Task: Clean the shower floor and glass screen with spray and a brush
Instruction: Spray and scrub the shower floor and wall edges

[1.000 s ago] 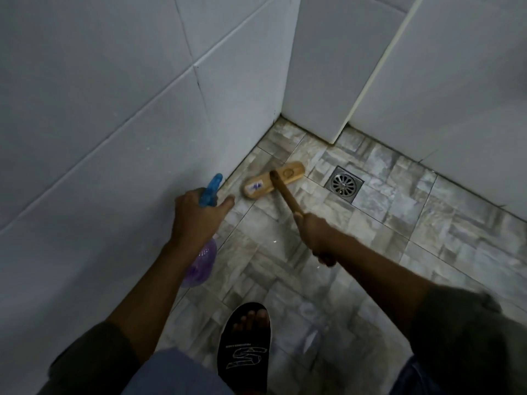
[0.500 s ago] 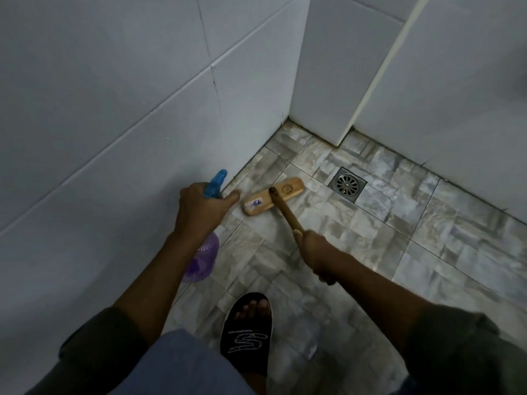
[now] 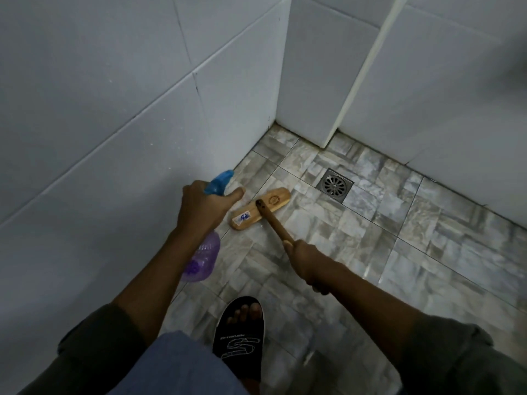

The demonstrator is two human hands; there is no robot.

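Note:
My left hand [image 3: 202,208] grips a purple spray bottle [image 3: 203,258] by its neck. The bottle's blue nozzle [image 3: 219,181] points towards the floor corner by the white tiled wall. My right hand [image 3: 306,259] grips the wooden handle [image 3: 273,222] of a brush. The wooden brush head [image 3: 261,208] lies flat on the grey stone-pattern floor tiles [image 3: 399,252], just right of my left hand and left of the drain.
A square metal floor drain [image 3: 335,185] sits beyond the brush head. White tiled walls [image 3: 114,109] close in on the left and at the back. My foot in a black slipper [image 3: 241,337] stands on the floor below the hands.
The brush head has slid back towards me, away from the corner, and my right hand has drawn back with it. My left hand still holds the bottle by the wall.

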